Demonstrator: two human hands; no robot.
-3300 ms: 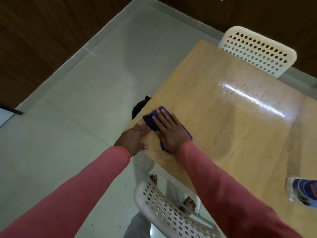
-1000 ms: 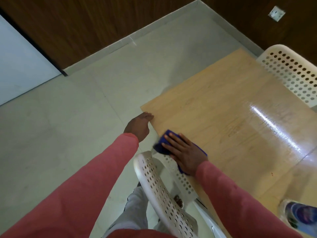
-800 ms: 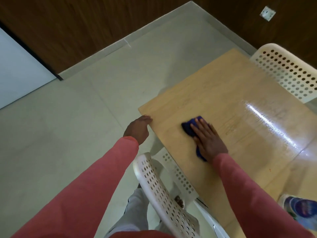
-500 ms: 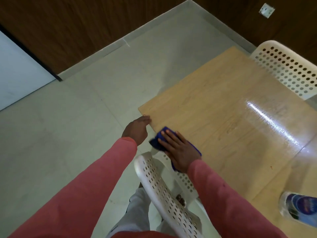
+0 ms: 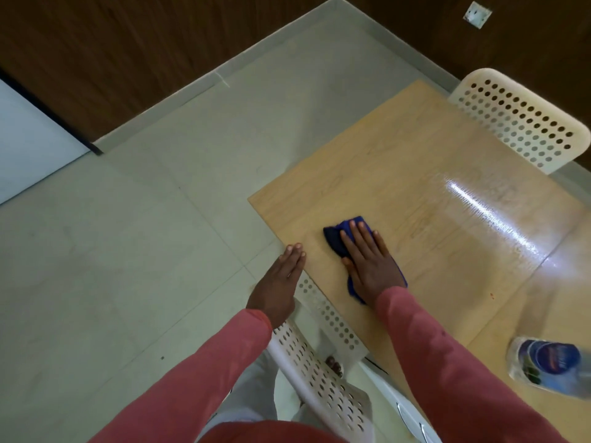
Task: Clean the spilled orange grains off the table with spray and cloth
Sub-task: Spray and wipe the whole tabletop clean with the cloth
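My right hand [image 5: 371, 263] lies flat, fingers straight, on a folded blue cloth [image 5: 335, 238] and presses it onto the light wooden table [image 5: 415, 187] near its front-left corner. My left hand [image 5: 279, 281] is held with straight fingers at the table's left edge, fingertips level with the edge, holding nothing. A clear spray bottle with a blue label [image 5: 550, 367] stands on the table at the lower right, blurred. One tiny orange speck [image 5: 491, 295] shows on the wood to the right. A wet sheen [image 5: 492, 215] streaks the tabletop.
A white perforated chair [image 5: 319, 375] stands right below my arms against the table's near edge. A second white perforated chair [image 5: 518, 123] sits at the far side. Pale tiled floor [image 5: 144, 251] spreads to the left, with a dark wooden wall behind.
My right hand slid the cloth from the table's near edge back inward across the wood. My left hand straightened its fingers beside the edge.
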